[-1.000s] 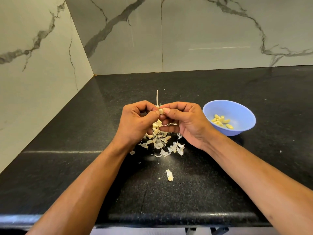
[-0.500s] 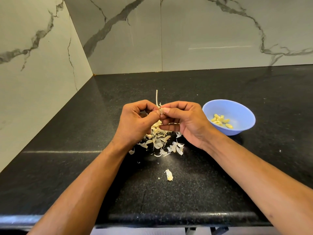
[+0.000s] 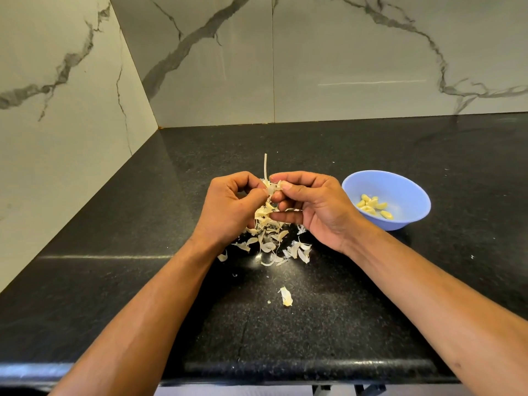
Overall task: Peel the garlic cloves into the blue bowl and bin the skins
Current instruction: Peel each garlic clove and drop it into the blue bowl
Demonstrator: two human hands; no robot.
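I see my left hand and right hand curled together, fingertips pinching one garlic clove between them; its long axis is too hidden to judge. Behind the clove a thin pale stalk points straight away from me. Below the clove lies one heap of skins on the black counter, with one stray skin nearer me. Right of the clove stands one blue bowl, holding about eight peeled cloves.
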